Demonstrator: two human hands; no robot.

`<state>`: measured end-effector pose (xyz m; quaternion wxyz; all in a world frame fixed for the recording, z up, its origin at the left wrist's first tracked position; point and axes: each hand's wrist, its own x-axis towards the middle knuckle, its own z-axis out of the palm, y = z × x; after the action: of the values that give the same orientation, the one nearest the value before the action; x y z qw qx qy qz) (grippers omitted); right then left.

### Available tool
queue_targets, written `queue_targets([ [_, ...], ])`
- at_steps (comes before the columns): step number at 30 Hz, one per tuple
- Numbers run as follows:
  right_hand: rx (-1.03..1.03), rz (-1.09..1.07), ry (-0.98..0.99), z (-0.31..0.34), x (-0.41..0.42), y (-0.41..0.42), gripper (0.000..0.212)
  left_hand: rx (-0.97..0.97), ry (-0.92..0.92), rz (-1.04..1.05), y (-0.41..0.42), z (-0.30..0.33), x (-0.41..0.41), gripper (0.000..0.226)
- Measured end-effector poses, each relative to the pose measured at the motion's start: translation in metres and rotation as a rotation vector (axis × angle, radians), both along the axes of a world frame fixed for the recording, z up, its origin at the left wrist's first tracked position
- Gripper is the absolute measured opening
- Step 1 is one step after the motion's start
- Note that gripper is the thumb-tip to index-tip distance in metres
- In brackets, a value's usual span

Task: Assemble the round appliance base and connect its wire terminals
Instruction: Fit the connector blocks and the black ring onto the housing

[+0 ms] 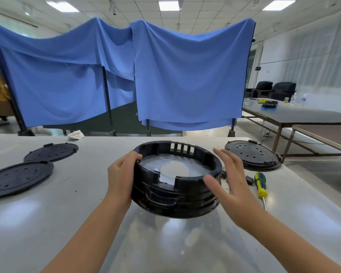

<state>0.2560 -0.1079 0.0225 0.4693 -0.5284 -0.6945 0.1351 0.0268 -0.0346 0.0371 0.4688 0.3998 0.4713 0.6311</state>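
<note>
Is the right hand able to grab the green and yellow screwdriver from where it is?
Probably yes: the open right hand hovers just beside the green and yellow screwdriver, with nothing between them.

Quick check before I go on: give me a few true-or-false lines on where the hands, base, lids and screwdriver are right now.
1. The left hand grips the round black base at its rim. True.
2. The right hand holds the screwdriver. False: the screwdriver lies on the table, and the hand is open beside the base.
3. Two perforated lids lie left of the base. True.
4. No lid lies right of the base. False: one lid lies there.
</note>
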Motion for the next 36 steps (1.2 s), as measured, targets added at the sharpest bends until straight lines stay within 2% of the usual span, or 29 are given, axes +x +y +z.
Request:
queue_targets([
  [2, -0.162, -0.096, 0.214, -0.003, -0.003, 0.014, 0.071, 0.03, 0.008, 0.03, -0.005, -0.003, 0.004, 0.016],
  [5, -0.452, -0.11, 0.565, -0.003, -0.006, 0.035, 0.06, 0.121, 0.045, 0.045, -0.009, -0.008, 0.009, 0.016],
  [7, -0.527, -0.121, 0.618, -0.005, -0.004, 0.044, 0.056, 0.167, 0.074, 0.02, -0.01, -0.01, 0.012, 0.018],
  [11, -0.548, -0.173, 0.673, -0.004, 0.003, 0.057, 0.066, 0.174, 0.171, -0.026, -0.007, -0.014, 0.013, 0.052],
  [13, -0.505, -0.203, 0.73, 0.001, 0.007, 0.062, 0.069, 0.107, 0.212, -0.072, -0.003, -0.016, 0.014, 0.068],
  [15, -0.445, -0.213, 0.761, 0.005, 0.014, 0.068, 0.073, -0.016, 0.152, -0.152, 0.002, -0.014, 0.016, 0.081],
  [16, -0.428, -0.209, 0.758, 0.008, 0.018, 0.071, 0.075, -0.09, 0.084, -0.209, 0.005, -0.012, 0.015, 0.081],
  [19, -0.435, -0.182, 0.714, 0.016, 0.03, 0.077, 0.079, -0.282, -0.116, -0.367, 0.013, -0.007, 0.007, 0.055],
  [21, -0.465, -0.139, 0.655, 0.02, 0.039, 0.079, 0.079, -0.381, -0.128, -0.392, 0.018, -0.008, 0.0, 0.06],
  [24, -0.543, -0.019, 0.493, 0.023, 0.051, 0.082, 0.08, -0.43, -0.061, -0.378, 0.024, -0.014, -0.004, 0.056],
  [28, -0.618, 0.176, 0.336, 0.02, 0.058, 0.09, 0.087, -0.46, 0.034, -0.407, 0.024, -0.023, 0.0, 0.011],
  [29, -0.626, 0.212, 0.324, 0.019, 0.058, 0.092, 0.087, -0.452, 0.069, -0.408, 0.024, -0.025, 0.002, 0.007],
  [36, -0.661, 0.271, 0.25, 0.003, 0.059, 0.107, 0.085, -0.332, 0.374, -0.361, 0.03, -0.039, 0.004, 0.02],
])
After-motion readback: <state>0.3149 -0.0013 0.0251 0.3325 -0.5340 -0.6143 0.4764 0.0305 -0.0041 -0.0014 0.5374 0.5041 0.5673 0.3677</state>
